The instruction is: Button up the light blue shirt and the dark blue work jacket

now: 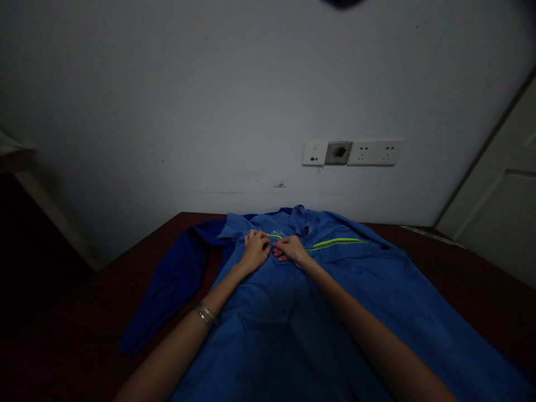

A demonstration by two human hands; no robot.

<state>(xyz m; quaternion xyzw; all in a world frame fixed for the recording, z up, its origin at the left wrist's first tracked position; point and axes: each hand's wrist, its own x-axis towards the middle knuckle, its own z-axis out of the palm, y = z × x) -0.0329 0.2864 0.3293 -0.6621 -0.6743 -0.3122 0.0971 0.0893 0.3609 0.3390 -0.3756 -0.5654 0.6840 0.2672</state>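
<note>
Blue garment (285, 301) lies spread on the dark table (92, 312). Both forearms (360, 326) reach forward, converging; the left hand (255, 251) rests palm-down, fingers bent, beside the right hand (292, 249), its fingertips gathered; whether either grips cloth, I cannot tell.

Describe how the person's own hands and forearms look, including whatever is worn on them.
The left hand and right hand are gloveless, and no sleeve shows on either forearm. A shiny, silver-coloured bracelet, apparently of several thin bands, circles the left wrist; the right wrist shows none. The picture is too dim to make out rings or nail details.
</note>
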